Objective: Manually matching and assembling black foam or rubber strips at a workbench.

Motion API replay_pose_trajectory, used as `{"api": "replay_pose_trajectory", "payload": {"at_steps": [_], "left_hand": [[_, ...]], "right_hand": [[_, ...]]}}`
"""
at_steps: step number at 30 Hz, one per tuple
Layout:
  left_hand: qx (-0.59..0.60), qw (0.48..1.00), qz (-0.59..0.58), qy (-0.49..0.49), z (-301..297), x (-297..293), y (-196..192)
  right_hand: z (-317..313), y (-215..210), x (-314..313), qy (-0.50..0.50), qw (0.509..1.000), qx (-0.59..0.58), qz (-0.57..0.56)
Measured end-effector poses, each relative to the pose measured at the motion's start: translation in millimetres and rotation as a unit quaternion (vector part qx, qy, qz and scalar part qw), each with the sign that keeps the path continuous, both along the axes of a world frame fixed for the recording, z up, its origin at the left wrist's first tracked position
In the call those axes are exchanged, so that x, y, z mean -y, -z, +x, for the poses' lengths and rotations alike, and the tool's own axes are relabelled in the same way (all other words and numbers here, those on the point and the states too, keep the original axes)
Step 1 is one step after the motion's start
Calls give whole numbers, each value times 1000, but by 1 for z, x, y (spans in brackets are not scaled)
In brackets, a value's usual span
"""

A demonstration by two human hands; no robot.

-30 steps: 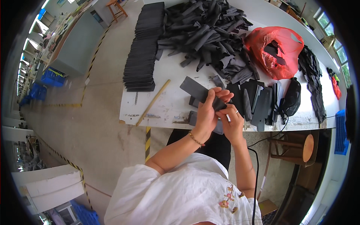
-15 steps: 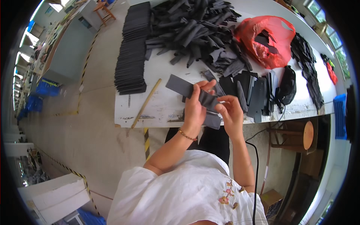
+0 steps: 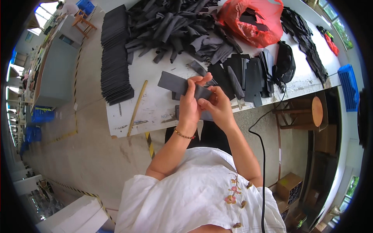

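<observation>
Both hands hold one flat dark grey strip (image 3: 175,84) over the front of a white table (image 3: 155,105). My left hand (image 3: 191,104) grips the strip's middle, fingers wrapped over its top. Touching it from the right, my right hand (image 3: 217,106) pinches the strip's right end. The strip's left end sticks out free to the upper left. Another dark piece (image 3: 206,115) lies on the table under the hands, mostly hidden.
A neat stack of dark strips (image 3: 115,58) runs along the table's left side. A loose heap of dark pieces (image 3: 175,27) lies behind, with a red plastic bag (image 3: 254,21) and upright dark pieces (image 3: 248,75) to the right. A wooden stick (image 3: 137,103), a black cable (image 3: 263,155) and a stool (image 3: 307,112) are nearby.
Both hands have stayed on the dark strip, shifting their grip along it. The view has tilted, so the table sits higher in the picture.
</observation>
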State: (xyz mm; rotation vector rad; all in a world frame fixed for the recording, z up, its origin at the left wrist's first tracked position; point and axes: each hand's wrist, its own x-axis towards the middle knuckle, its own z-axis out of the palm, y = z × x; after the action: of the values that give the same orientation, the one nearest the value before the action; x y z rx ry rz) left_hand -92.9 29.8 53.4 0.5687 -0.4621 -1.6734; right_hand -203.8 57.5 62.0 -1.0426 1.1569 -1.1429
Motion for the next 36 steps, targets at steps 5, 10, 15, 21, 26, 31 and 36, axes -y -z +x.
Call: {"api": "replay_pose_trajectory", "payload": {"at_steps": [5,10,15,21,26,31,36], "left_hand": [[-4,1000,-16,-7,3,2,2],[-2,997,-64,-49,11,12,0],[1,996,-85,5,1,6,-2],[-47,995,-69,-46,15,2,-4],[5,994,-34,-105,47,2,8],[2,997,-11,-81,50,-3,10],[264,954,22,-138,67,-19,16]], "right_hand": [[-9,-3,0,-11,1000,-16,-4],[-40,0,-6,-22,999,5,44],[-9,-14,9,33,998,50,30],[-12,-12,-3,117,913,-236,-310],[-25,-19,-5,114,869,-284,-389],[-28,-13,-11,101,900,-258,-338],[-35,6,-22,58,984,-144,-93]]}}
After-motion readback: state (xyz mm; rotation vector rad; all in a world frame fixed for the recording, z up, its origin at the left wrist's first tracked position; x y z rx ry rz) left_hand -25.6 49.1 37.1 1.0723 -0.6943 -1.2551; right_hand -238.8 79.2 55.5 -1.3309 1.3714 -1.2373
